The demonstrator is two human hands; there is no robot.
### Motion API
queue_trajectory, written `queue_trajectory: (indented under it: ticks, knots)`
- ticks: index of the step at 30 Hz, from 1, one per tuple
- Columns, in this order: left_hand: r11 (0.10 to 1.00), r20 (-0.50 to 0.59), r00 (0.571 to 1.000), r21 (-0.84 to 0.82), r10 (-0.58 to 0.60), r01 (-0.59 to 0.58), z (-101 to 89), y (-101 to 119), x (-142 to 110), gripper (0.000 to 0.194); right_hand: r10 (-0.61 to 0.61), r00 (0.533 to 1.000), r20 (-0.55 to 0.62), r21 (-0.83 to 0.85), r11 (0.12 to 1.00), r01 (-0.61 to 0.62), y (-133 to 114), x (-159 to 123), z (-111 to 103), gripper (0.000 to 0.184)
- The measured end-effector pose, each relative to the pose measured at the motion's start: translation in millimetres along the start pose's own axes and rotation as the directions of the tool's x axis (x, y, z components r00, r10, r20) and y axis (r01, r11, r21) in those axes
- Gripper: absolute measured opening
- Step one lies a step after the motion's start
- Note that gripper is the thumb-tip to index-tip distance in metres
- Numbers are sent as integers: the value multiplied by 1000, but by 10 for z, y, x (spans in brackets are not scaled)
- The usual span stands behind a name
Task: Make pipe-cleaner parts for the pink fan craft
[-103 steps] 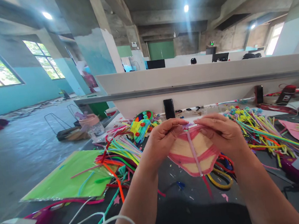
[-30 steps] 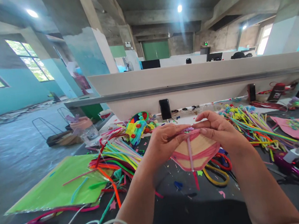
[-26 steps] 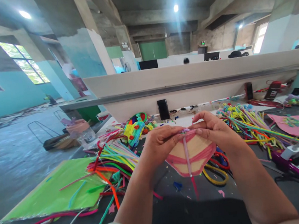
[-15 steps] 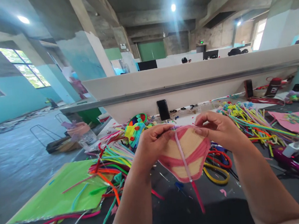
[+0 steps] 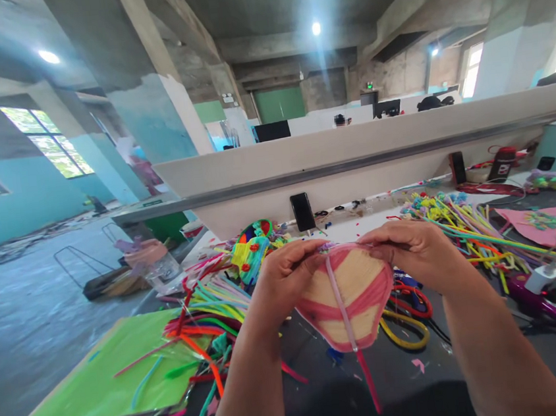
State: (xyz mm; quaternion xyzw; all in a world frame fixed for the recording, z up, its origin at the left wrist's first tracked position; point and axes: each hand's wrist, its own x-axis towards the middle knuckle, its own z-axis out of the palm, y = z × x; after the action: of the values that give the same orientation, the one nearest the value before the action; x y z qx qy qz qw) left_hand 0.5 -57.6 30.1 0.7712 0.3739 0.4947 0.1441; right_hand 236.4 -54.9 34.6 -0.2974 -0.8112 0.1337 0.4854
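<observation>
Between my hands, above the dark table, is a leaf-shaped pipe-cleaner piece [image 5: 359,272] with cream and pink bands. A pale stem runs down its middle and ends in a red-pink tail pointing toward me. My left hand [image 5: 292,269] pinches its upper left edge, thumb in front. My right hand [image 5: 406,247] pinches the upper right edge, fingers curled over the top. A bit of purple fuzz shows at the top edge between the hands. The fingertips behind the piece are hidden.
Pipe cleaners lie in bundles at left [image 5: 218,300] and right [image 5: 479,226]. A green sheet [image 5: 111,371] lies front left. A phone [image 5: 302,212] leans on the white partition [image 5: 351,150]. A purple power strip [image 5: 541,306] with plugs sits right, near a pink sheet [image 5: 548,226].
The view has tilted up slightly, so the scene sits lower. My right fingers have flattened and lowered along the leaf piece's top edge. Both hands keep their hold.
</observation>
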Motion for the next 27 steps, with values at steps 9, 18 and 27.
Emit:
queue_trajectory:
  ticks: [9, 18, 27]
  knots:
    - [1000, -26, 999, -25, -18, 17, 27, -10, -16, 27, -6, 999, 48, 112, 994, 1, 129, 19, 19, 17]
    - [998, 54, 997, 25, 54, -55, 95, 40, -6, 21, 27, 997, 76, 121, 992, -36, 107, 5, 144, 12]
    - [995, 34, 998, -89, 45, -42, 173, 75, -30, 25, -4, 984, 179, 142, 990, -22, 86, 28, 190, 39]
